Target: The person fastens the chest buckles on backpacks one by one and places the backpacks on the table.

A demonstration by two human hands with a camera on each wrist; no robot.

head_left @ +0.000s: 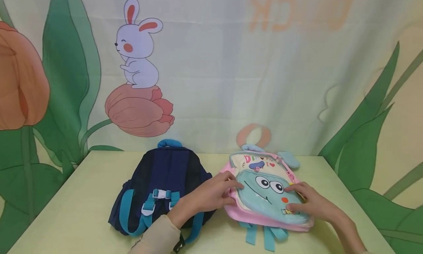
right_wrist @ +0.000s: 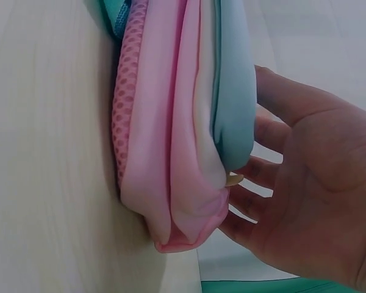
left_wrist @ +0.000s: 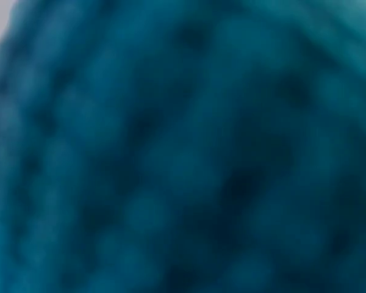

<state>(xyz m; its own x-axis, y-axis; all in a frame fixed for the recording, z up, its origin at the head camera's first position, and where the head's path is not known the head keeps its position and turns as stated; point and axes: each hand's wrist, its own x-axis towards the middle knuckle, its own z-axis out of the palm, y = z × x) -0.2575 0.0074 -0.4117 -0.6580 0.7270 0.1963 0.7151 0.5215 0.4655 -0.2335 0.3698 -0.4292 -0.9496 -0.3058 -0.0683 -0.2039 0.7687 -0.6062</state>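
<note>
A small pink, cream and teal backpack [head_left: 264, 195] lies on the table with its front up, showing a cartoon face with big eyes and a curved mouth. My left hand [head_left: 214, 191] is at its left side, fingertips on the edge of the teal front pocket and thumb near the pink side. On the opposite side my right hand [head_left: 312, 202] touches the pocket with its fingers spread. The right wrist view shows those fingers [right_wrist: 250, 201] along the bag's front, beside a pale zipper pull [right_wrist: 234, 180]. Blurred blue-teal fabric [left_wrist: 183, 159] fills the left wrist view.
A navy backpack [head_left: 168, 169] with teal straps lies to the left, back side up, partly under my left forearm. Teal straps [head_left: 268, 239] stick out below the pink bag. Behind the light table [head_left: 82, 195] hangs a curtain [head_left: 205, 63] printed with a rabbit and tulips.
</note>
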